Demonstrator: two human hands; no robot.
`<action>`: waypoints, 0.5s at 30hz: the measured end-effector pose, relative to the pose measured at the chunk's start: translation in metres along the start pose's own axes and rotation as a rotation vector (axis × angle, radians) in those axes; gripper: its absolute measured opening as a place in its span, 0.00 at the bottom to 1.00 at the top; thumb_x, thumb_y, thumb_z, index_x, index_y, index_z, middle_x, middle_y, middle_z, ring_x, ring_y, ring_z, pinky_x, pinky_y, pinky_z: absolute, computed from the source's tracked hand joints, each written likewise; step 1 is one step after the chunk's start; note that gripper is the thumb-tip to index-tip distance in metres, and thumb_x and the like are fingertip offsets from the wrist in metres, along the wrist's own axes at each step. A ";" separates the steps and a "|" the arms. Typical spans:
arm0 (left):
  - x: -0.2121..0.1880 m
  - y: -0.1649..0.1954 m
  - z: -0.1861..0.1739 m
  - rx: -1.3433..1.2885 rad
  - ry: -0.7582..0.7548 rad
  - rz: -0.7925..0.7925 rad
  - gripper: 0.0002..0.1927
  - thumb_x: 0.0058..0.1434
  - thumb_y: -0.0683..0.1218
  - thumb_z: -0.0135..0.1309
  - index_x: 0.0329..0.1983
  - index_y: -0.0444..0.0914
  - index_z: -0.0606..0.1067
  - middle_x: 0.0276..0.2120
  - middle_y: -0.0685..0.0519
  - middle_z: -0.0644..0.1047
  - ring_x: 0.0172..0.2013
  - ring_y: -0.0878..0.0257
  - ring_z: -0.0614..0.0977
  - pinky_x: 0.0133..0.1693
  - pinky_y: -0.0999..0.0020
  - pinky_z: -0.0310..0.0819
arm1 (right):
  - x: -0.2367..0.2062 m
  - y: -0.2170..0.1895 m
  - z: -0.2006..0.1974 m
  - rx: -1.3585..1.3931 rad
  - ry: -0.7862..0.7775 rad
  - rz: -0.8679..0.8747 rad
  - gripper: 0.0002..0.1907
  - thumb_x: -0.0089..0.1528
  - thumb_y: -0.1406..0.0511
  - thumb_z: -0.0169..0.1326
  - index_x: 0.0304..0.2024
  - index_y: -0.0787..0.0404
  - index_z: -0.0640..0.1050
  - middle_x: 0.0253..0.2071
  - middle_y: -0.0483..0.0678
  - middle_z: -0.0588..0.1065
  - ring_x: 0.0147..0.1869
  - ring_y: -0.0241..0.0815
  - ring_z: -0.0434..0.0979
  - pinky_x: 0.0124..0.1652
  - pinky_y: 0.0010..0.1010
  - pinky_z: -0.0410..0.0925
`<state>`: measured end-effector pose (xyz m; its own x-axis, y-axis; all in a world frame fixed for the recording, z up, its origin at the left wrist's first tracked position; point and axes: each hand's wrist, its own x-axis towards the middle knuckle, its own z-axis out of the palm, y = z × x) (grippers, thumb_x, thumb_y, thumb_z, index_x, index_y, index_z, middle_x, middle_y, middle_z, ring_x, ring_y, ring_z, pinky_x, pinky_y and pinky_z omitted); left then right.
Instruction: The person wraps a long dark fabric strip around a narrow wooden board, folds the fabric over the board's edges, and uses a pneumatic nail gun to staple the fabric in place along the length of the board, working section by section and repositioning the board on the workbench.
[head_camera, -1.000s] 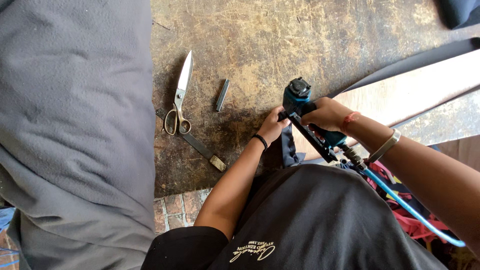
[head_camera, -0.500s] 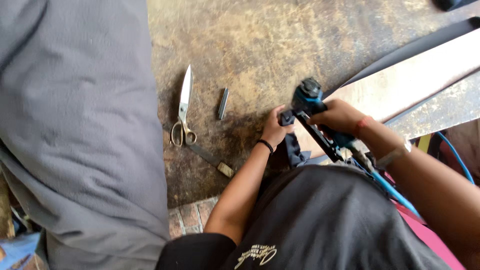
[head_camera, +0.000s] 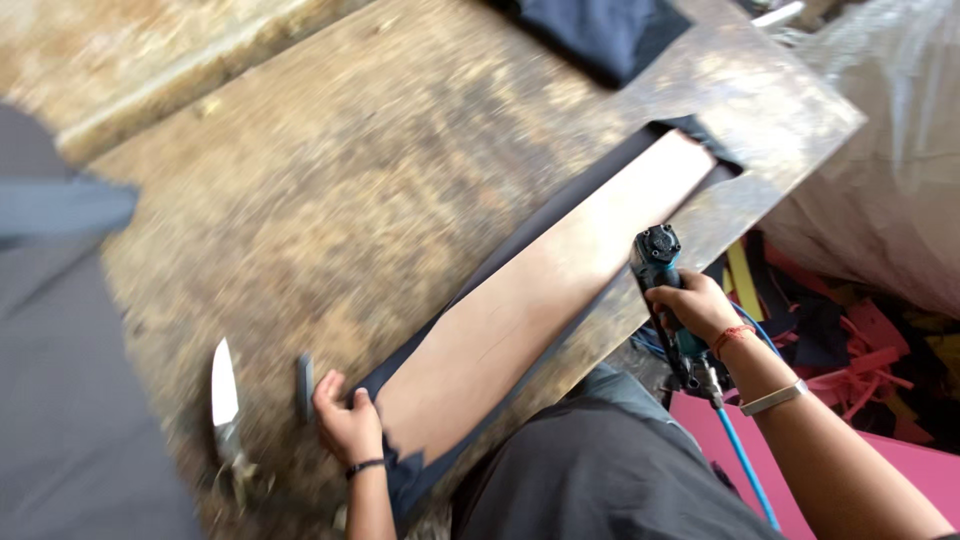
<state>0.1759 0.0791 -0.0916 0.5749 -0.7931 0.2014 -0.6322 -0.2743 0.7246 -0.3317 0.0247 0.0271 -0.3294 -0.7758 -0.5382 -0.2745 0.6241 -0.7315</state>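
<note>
My right hand (head_camera: 693, 304) grips a teal and black air stapler (head_camera: 660, 265) with a blue hose (head_camera: 745, 470) trailing down from it. The tool is held off the near edge of a long pale wooden board (head_camera: 545, 300) that lies on dark fabric (head_camera: 520, 245) across the worn workbench (head_camera: 380, 160). My left hand (head_camera: 347, 422) presses on the near end of the board and the dark fabric edge, fingers curled. Scissors (head_camera: 225, 405) and a small dark metal bar (head_camera: 304, 385) lie just left of that hand.
Grey cloth (head_camera: 70, 380) covers the left side. A dark garment (head_camera: 600, 35) lies at the bench's far edge. Pink sheet and coloured scraps (head_camera: 860, 350) fill the floor at right, beside a clear plastic bag (head_camera: 890, 140).
The view swung right and the board came into full view. My right hand carried the stapler away from my left hand to the right. My left hand stayed at the board's near end.
</note>
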 end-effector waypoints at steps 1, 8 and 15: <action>-0.001 0.022 0.007 0.016 0.001 0.030 0.29 0.48 0.33 0.63 0.56 0.36 0.76 0.54 0.44 0.78 0.54 0.48 0.77 0.56 0.57 0.70 | 0.015 0.008 -0.021 0.083 0.026 0.004 0.07 0.59 0.68 0.57 0.35 0.67 0.77 0.26 0.50 0.75 0.25 0.40 0.74 0.28 0.34 0.69; -0.015 0.207 0.141 -0.098 -0.220 0.379 0.22 0.56 0.37 0.60 0.55 0.39 0.76 0.52 0.46 0.79 0.55 0.46 0.78 0.58 0.54 0.70 | 0.175 0.027 -0.195 0.070 0.123 -0.172 0.19 0.58 0.66 0.60 0.51 0.64 0.79 0.34 0.51 0.78 0.36 0.39 0.77 0.38 0.32 0.69; -0.068 0.392 0.330 -0.186 -0.647 0.388 0.19 0.57 0.37 0.59 0.52 0.39 0.76 0.51 0.47 0.79 0.54 0.48 0.79 0.55 0.58 0.73 | 0.356 0.006 -0.302 -0.715 0.258 -0.236 0.42 0.55 0.62 0.67 0.72 0.47 0.69 0.48 0.64 0.78 0.52 0.62 0.78 0.50 0.46 0.69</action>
<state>-0.2825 -0.1543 -0.0386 -0.1233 -0.9892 0.0798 -0.5962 0.1381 0.7909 -0.7229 -0.2194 -0.0424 -0.3654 -0.9034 -0.2246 -0.8474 0.4226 -0.3214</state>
